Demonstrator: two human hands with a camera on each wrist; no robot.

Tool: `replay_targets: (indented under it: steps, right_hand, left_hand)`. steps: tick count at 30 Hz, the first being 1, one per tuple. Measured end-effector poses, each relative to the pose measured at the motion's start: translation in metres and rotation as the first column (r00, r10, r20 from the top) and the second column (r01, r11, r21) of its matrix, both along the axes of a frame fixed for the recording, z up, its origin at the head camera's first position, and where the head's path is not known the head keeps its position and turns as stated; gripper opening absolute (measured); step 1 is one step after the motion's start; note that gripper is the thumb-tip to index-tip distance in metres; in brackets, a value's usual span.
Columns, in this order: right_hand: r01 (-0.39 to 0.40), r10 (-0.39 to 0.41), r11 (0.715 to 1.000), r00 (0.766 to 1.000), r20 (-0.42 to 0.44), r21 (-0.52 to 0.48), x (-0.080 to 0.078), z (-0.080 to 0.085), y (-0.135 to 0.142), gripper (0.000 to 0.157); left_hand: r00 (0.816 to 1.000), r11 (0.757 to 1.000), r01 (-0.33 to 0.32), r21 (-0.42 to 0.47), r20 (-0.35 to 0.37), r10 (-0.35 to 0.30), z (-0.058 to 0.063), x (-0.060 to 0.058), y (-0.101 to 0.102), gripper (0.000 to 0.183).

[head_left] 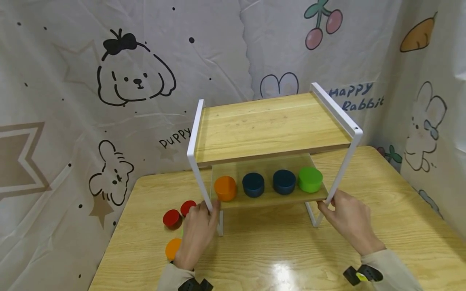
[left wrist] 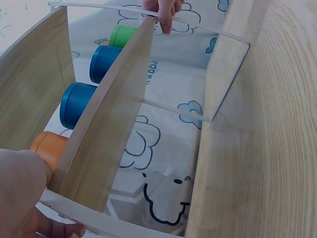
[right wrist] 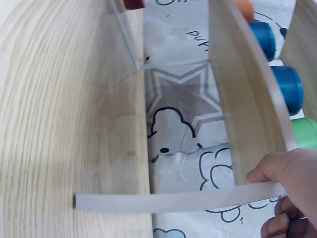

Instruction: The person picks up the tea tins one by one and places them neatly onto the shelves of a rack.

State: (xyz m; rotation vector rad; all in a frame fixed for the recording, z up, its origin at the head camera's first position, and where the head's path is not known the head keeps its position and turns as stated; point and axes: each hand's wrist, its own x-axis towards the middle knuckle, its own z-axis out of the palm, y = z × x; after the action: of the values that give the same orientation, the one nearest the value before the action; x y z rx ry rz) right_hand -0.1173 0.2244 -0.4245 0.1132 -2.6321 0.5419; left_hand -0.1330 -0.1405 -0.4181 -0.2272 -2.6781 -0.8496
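Observation:
A two-tier shelf rack (head_left: 269,125) with light wooden boards and white side frames stands over the table. My left hand (head_left: 201,226) grips its left frame at the height of the lower board (head_left: 262,203). On the opposite side, my right hand (head_left: 347,218) holds the right frame, its thumb at the board's edge in the right wrist view. Along the lower board sit an orange round container (head_left: 225,188), a dark blue one (head_left: 253,185), a second dark blue one (head_left: 284,182) and a green one (head_left: 310,179).
Left of the rack, two red round containers (head_left: 172,219) and another orange container (head_left: 173,248) rest on the wooden table (head_left: 262,250); the left hand partly covers this group. A printed curtain (head_left: 218,48) hangs behind the table and along its right side.

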Motion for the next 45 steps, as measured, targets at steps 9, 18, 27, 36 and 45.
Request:
replay_targets:
  steps: [9, 18, 27, 36, 45]
  right_hand:
    - [-0.047, 0.053, 0.986, 0.998, -0.035, 0.157, -0.007, -0.007, 0.008, 0.027]
    - [-0.087, 0.082, 0.979, 0.996, 0.035, 0.186, -0.010, -0.012, 0.012, 0.031]
    - [-0.103, 0.105, 0.979, 0.994, -0.005, 0.176, -0.014, -0.014, 0.013, 0.029]
    - [-0.096, 0.099, 0.982, 0.995, -0.007, 0.164, -0.014, -0.016, 0.012, 0.029]
    - [-0.106, 0.105, 0.983, 0.994, 0.015, 0.149, -0.014, -0.018, 0.012, 0.029]
  left_hand:
    - [0.993, 0.993, -0.012, -0.116, 0.118, 0.026, -0.008, 0.011, -0.011, 0.054]
    - [0.978, 0.972, 0.012, -0.235, 0.206, 0.038, -0.024, 0.013, -0.039, 0.045]
    - [0.963, 0.960, -0.054, -0.275, 0.239, 0.123, -0.036, 0.012, -0.074, 0.051]
    - [0.939, 0.956, -0.067, -0.285, 0.306, 0.157, -0.045, 0.021, -0.083, 0.061]
    - [0.909, 0.952, -0.096, -0.290, 0.364, 0.202, -0.054, 0.030, -0.090, 0.066]
